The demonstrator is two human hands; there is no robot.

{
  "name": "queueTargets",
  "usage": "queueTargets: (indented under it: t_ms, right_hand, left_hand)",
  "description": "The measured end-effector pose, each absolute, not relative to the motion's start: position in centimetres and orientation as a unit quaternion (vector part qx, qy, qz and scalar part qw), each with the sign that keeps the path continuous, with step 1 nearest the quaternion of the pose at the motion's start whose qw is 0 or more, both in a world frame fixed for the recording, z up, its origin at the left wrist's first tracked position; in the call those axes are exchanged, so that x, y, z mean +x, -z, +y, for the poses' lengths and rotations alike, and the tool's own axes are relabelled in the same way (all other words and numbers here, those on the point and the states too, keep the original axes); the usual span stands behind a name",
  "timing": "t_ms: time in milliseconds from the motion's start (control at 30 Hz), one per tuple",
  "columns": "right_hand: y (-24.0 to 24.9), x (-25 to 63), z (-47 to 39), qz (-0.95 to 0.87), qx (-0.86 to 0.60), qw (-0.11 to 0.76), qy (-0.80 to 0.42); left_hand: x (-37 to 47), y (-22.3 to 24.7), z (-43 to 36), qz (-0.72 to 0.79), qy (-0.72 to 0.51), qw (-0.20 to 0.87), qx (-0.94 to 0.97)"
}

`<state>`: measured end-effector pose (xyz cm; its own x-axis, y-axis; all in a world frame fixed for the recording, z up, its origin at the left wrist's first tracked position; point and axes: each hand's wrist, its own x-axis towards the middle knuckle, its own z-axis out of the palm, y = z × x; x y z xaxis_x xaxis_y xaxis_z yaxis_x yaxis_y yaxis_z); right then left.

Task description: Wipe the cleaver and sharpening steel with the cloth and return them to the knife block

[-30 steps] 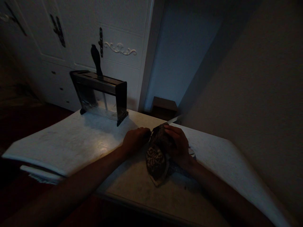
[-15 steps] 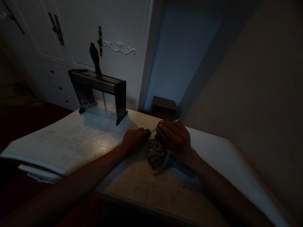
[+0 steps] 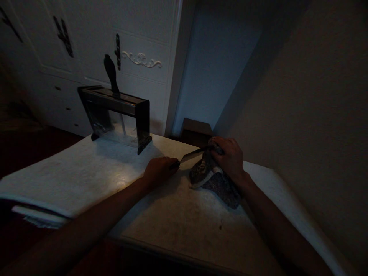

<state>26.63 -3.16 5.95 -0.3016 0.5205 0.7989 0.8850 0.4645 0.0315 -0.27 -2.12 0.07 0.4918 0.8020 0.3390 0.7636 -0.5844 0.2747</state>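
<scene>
My left hand (image 3: 160, 168) is closed around the dark handle of a knife (image 3: 191, 155), whose blade points up and to the right above the table. My right hand (image 3: 230, 156) grips a dark, patterned cloth (image 3: 221, 188) with a pale underside. A fold of it is pressed around the far part of the blade, so the tip is hidden. The rest of the cloth hangs down to the tabletop below my right hand.
A knife stand (image 3: 113, 99) with clear panels and one black-handled knife in it stands at the back left of the white table (image 3: 178, 218). Behind are a white cabinet (image 3: 143, 34) and a small dark box-like piece (image 3: 197, 126). A wall rises at the right.
My right hand has moved right with the cloth along the blade, and more of the blade now shows. The cloth is turned, with its plain dark side more visible. My left hand is nearly still.
</scene>
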Motion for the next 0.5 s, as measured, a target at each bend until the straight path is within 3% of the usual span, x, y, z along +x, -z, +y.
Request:
queueTargets:
  t_ms: [300, 500]
  right_hand:
    - [-4.8, 30.7, -1.1, -0.687, -0.565, 0.42, 0.18]
    - [-4.0, 31.6, -0.4, -0.631, -0.604, 0.485, 0.025]
  left_hand:
    - [-0.5, 0.0, -1.7, 0.449, -0.257, 0.093, 0.851]
    - [-0.5, 0.4, -1.3, 0.423, -0.309, 0.175, 0.834]
